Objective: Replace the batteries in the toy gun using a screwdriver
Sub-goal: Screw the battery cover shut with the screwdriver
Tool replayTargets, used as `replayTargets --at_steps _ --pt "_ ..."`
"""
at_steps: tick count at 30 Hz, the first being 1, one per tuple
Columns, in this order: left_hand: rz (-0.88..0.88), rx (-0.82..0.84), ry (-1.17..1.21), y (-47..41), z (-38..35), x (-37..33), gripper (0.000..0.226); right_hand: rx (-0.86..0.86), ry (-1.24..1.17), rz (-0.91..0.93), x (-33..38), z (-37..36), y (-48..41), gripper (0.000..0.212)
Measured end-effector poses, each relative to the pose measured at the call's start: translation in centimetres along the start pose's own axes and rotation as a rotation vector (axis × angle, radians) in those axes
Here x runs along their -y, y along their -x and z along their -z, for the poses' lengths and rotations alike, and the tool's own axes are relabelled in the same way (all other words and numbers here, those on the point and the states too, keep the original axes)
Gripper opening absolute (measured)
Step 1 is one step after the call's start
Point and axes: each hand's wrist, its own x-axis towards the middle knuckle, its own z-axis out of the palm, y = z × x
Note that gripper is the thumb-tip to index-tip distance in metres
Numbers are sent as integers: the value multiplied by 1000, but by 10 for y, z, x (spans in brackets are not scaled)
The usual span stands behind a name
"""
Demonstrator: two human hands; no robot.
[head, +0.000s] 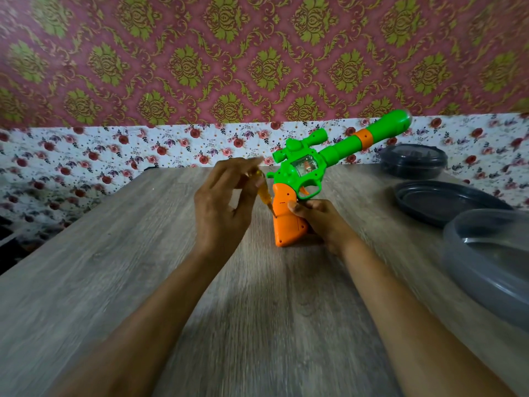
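Plainly, both hands were busy on the one job. The left hand (226, 202) pinched the amber handle of a small screwdriver (264, 196) between thumb and curled fingers, its shaft slanting down towards 5 o'clock so that the tip met the rear edge of the orange grip (286, 224). The right hand (317, 219), at 3 o'clock of that grip, clasped it, thumb pressed on the near face and the other fingers wrapped round behind. The two hands were close together with the grip between them.

The toy gun (309, 167) stood on the butt of its grip on the wooden table (143, 253), near the middle, its green barrel rising towards 2 o'clock.

As for progress, the grip's panel looked closed and in place, and no batteries, loose screws or detached cover showed anywhere on the table. I judged the work to be at a screw, but whether it was being loosened at the start or tightened at the end could not be told; blur hid the screw head.

Further out, at 2 o'clock, sat a dark round tub (412, 164), a dark lid (446, 202) just nearer, and a translucent grey container (492, 253) at 3 o'clock by the table's edge.
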Motion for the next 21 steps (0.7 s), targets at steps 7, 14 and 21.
replayTargets --at_steps 7,14,21 --pt "-19 26 -17 0 2 -3 28 0 0 -3 0 0 1 14" --pt "-18 -3 -26 0 0 0 22 7 1 -1 2 0 2 15" --pt "-47 18 -50 0 2 -3 29 7 14 13 3 0 2 17"
